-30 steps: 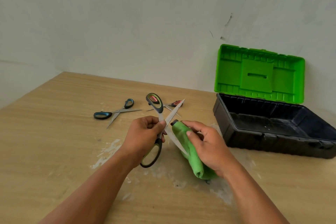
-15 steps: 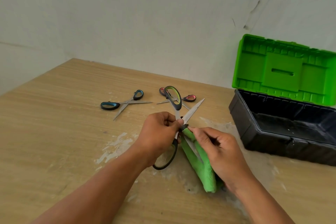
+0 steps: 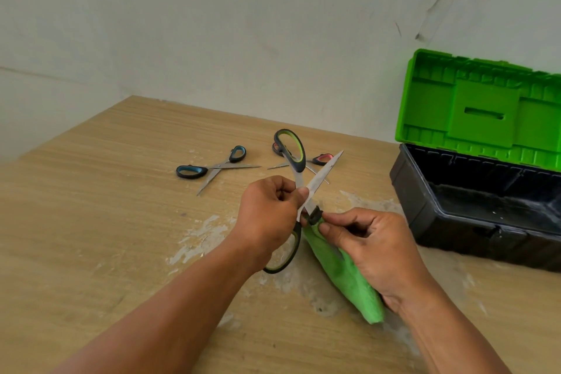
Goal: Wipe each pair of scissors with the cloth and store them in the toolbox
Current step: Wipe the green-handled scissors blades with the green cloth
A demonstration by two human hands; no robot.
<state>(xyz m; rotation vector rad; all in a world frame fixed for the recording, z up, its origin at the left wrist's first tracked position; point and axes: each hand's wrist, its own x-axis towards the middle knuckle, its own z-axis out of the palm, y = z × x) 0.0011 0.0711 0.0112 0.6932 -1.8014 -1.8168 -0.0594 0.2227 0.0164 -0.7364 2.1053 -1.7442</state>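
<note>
Head view, toolbox (image 3: 425, 215) cropped right, red scissors (image 3: 322, 158) partly hidden

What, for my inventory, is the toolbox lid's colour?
Bright green; the toolbox lid shows best in the head view.

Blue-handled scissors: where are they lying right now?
In the head view the blue-handled scissors lie open on the wooden table, left of centre, just left of the red-handled scissors and beyond the left hand, well apart from the toolbox at right.
</note>
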